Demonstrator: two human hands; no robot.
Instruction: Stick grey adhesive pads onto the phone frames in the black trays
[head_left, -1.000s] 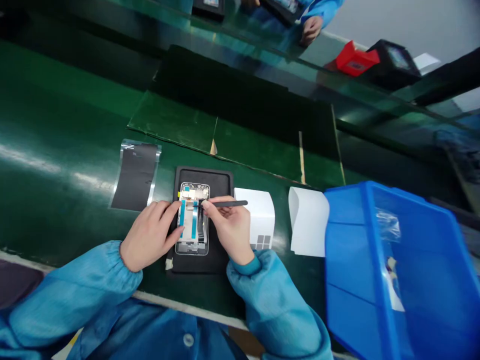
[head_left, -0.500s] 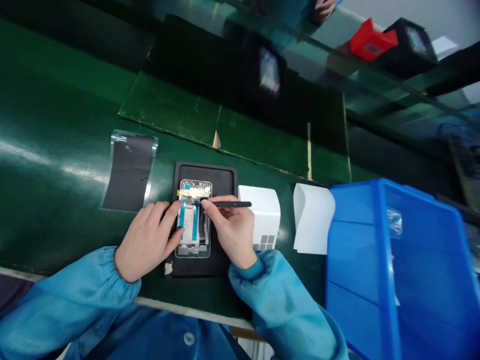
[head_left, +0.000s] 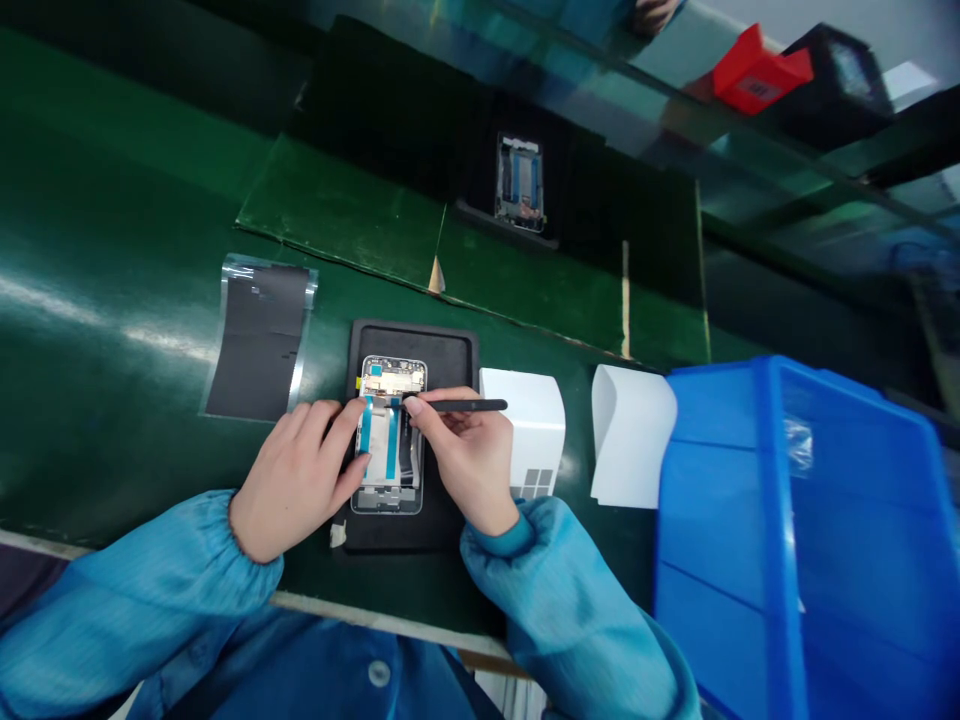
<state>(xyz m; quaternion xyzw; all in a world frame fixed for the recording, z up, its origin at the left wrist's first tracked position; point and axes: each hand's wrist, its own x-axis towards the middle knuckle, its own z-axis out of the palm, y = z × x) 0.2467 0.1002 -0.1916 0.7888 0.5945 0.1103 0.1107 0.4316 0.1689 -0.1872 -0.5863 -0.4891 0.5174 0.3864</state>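
An opened phone (head_left: pixel 381 440) lies in a black tray (head_left: pixel 442 345), its circuit board, blue strips and dark flex cable exposed. My left hand (head_left: pixel 296 475) steadies it, index fingertip and thumb pressed on its left side. Pinched in my right hand (head_left: pixel 474 460) is a slim black tool (head_left: pixel 480 405), held almost level. Its front end points left, over the phone just below the board; fingers partly hide it, so I cannot tell whether it is tweezers or a pry stick.
A dark film sheet (head_left: pixel 259 340) lies left of the tray. White folded sheets (head_left: pixel 634 435) and a blue bin (head_left: pixel 720 500) are on the right. Another opened phone (head_left: pixel 519 185) lies in a dark tray beyond. A red holder (head_left: pixel 757 75) and a co-worker's hand (head_left: pixel 655 15) are farther back.
The far tray with the other phone has come nearer and slightly left, and now shows sharply. My hands and the tool keep nearly the same place on the near phone.
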